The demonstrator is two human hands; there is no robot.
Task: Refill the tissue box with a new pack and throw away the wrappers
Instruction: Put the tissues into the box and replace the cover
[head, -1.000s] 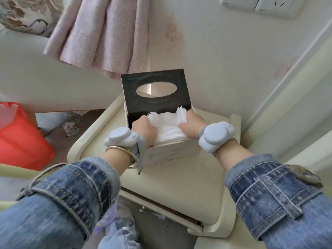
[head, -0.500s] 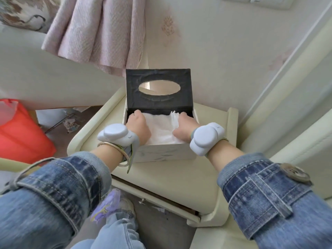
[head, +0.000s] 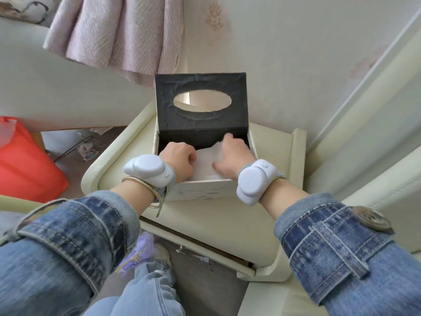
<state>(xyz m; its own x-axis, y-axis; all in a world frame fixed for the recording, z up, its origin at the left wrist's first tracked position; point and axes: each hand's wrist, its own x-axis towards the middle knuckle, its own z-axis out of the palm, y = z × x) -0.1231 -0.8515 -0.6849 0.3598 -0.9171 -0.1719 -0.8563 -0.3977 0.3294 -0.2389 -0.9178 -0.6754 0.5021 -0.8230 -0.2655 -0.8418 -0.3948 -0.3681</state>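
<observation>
The tissue box (head: 200, 190) stands on a cream nightstand (head: 216, 224), its black lid (head: 201, 117) with the oval slot tipped up at the back. A white tissue stack (head: 206, 164) lies inside the pale base. My left hand (head: 180, 159) is curled down over the stack's left end, fingers hidden in the box. Over the stack's right end lies my right hand (head: 234, 156), with fingers spread and the index finger reaching to the back wall. A purple printed wrapper (head: 136, 254) lies low by my knee.
A red bag (head: 27, 160) sits on the floor at the left. Pink curtain fabric (head: 118, 35) hangs above the box. The nightstand drawer (head: 196, 249) is slightly ajar. Pale upholstered furniture (head: 376, 190) crowds the right side, with the wall close behind.
The tissue stack has sunk from above the rim down into the box. Both hands followed it in, and my right hand has opened out over the top sheets.
</observation>
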